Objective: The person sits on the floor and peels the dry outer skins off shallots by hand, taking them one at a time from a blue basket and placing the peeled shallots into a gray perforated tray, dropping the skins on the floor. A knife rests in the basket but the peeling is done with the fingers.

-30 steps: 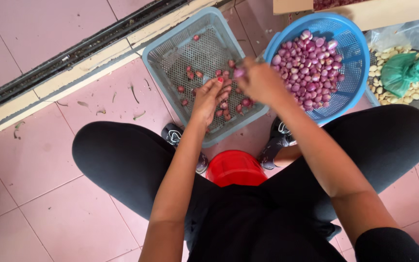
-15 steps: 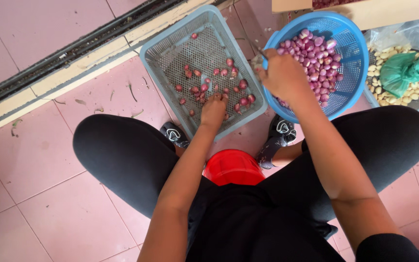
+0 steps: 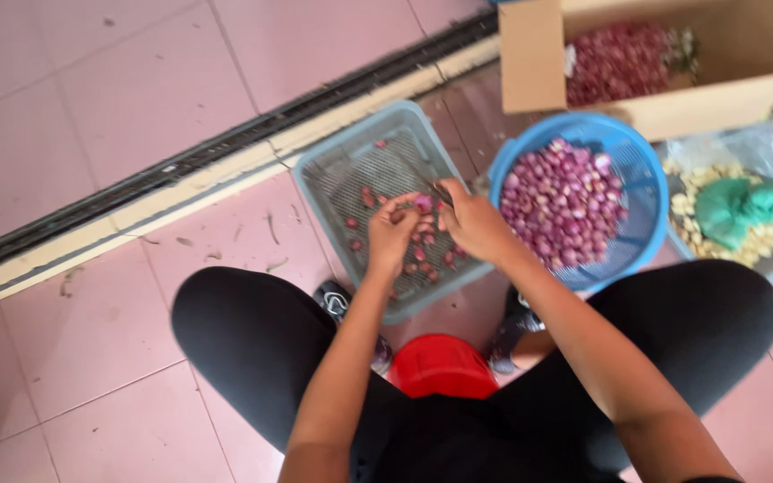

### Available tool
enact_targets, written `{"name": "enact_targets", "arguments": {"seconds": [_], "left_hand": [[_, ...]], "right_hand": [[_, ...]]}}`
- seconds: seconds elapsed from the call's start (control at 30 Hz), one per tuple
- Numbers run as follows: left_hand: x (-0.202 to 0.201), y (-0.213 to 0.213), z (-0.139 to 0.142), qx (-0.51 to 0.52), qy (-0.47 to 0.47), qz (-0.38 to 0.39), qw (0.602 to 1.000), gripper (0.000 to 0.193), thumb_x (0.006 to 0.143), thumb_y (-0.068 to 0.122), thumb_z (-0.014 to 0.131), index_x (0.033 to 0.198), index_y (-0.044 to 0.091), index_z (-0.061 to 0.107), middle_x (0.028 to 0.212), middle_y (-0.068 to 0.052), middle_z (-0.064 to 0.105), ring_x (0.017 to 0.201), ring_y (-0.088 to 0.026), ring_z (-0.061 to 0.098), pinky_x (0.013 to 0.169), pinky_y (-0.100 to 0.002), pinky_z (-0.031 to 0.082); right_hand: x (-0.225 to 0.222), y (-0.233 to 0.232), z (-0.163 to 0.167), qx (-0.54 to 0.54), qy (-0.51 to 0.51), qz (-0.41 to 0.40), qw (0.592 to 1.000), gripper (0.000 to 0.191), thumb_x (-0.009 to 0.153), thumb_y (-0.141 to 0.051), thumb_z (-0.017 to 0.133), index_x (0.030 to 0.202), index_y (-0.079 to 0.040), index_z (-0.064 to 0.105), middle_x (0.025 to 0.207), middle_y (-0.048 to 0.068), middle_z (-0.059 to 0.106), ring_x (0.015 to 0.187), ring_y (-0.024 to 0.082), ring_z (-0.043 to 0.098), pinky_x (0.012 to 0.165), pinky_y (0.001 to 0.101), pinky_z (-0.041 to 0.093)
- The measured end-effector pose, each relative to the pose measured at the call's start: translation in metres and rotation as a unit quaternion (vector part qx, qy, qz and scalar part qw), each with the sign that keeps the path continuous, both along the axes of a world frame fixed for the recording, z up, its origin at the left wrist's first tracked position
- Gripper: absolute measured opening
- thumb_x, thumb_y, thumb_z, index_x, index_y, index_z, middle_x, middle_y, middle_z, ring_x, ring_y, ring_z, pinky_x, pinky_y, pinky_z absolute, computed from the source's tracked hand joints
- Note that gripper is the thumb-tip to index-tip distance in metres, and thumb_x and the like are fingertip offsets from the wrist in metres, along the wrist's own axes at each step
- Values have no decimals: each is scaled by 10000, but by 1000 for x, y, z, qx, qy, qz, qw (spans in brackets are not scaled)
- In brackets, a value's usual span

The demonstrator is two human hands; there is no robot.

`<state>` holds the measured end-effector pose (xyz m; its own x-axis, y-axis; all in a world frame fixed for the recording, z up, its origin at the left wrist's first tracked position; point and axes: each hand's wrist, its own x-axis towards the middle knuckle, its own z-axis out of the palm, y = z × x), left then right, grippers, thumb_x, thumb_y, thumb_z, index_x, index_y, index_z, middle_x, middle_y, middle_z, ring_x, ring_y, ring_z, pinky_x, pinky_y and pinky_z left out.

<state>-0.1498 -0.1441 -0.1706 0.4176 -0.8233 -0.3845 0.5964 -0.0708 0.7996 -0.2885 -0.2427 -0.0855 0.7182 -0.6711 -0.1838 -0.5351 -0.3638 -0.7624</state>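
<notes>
The shallot, fetched from the blue bowl half a second before, sat pinched between my left hand and right hand, fingers closed round it above the grey tray.

Small purple shallot between fingertips

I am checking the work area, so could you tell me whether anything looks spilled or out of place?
Only small scraps lie scattered on the pink floor tiles left of the grey basket; they look like peelings.
</notes>
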Motion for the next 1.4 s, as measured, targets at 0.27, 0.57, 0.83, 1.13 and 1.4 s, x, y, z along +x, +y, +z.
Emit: {"name": "enact_targets", "arguments": {"seconds": [0.27,0.57,0.83,1.13,1.4], "left_hand": [[11,-3,9,-44,-28,45,998,217,962,1,661,1159,-89,650,992,-152,751,866,-193,760,749,-271,616],[15,2,5,-36,28,20,999,227,978,14,663,1193,-47,702,1057,-99,751,952,-160,726,802,-246,607],[14,4,11,-55,131,6,990,276,977,4,647,1251,-30,661,1111,-121,737,982,-178,737,863,-274,625],[14,4,16,-41,112,33,992,225,961,1,663,1182,-40,645,1087,-147,743,977,-198,753,851,-281,628],[13,6,14,-59,103,18,993,250,941,-21,685,1186,7,646,1102,-107,745,993,-180,741,830,-261,622]], "right_hand": [[22,25,10,-186,51,11,981,408,990,-144,539,1369,-84,400,895,258,718,728,495,687,643,590,544],[19,26,6,-184,56,17,981,393,988,-135,556,1350,-107,406,946,245,721,752,488,686,624,600,532],[15,22,7,-87,-44,7,995,418,970,-55,524,1358,-64,366,812,192,711,791,446,709,679,558,539],[17,31,27,-173,22,26,984,422,984,-111,561,1363,-84,377,911,248,717,732,477,691,627,573,541],[19,31,13,-136,76,11,988,457,994,-112,578,1379,-118,332,891,240,716,788,478,694,656,577,522]]}}
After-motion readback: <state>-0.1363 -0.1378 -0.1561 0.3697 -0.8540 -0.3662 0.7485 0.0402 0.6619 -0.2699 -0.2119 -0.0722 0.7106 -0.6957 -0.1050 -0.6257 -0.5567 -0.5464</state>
